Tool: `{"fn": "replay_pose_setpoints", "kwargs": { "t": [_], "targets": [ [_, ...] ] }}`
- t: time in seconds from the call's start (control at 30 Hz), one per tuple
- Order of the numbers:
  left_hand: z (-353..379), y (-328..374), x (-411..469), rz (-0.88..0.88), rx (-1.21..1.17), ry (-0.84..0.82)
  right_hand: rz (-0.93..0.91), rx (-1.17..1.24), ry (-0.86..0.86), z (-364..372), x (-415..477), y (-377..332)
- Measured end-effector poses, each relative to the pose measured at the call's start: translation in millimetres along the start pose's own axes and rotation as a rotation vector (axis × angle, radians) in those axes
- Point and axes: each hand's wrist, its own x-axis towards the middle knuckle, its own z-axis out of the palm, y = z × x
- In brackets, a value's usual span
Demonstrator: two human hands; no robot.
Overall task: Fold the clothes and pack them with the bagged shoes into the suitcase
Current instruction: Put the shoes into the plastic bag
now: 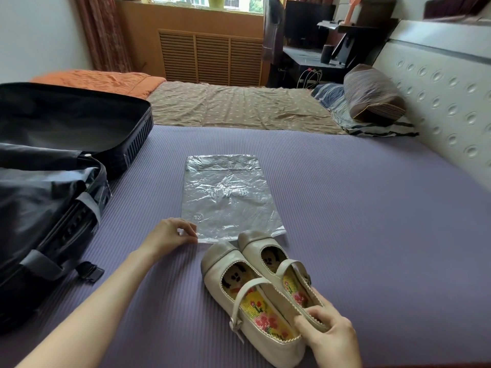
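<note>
Fingers of my left hand (172, 235) in a pinch on the bag (228, 197) corner, fingers of my right hand (328, 334) tight around the shoes (249, 285) beside it.

Home bedroom, bed (239, 107) with padded headboard (438, 96), pillow (372, 94), curtains (101, 30), cluttered desk (313, 57)

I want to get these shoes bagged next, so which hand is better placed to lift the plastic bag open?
Left, probably. The left hand pinches the near corner of the plastic bag, while the right hand grips both shoes at their heels, toes pointing toward the bag.
</note>
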Motion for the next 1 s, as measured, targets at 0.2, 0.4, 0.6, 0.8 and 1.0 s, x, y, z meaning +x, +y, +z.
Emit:
{"fn": "replay_pose_setpoints", "kwargs": {
  "t": [0.2,0.4,0.6,0.8,1.0],
  "targets": [
    [4,-1,0,0.004,-0.004,0.053,-0.018,-0.011,-0.028,-1,-4,5],
    [16,6,-10,0.122,0.323,0.2,-0.037,-0.057,-0.027,1,-3,11],
    [24,8,-17,0.311,0.489,0.367,-0.061,-0.082,-0.044,1,-2,12],
    [24,12,-20,0.404,0.67,0.37,-0.082,-0.093,-0.038,2,-2,15],
    [28,9,-21,0.431,0.626,0.413,-0.072,-0.11,-0.053,0,-3,14]
  ]
}}
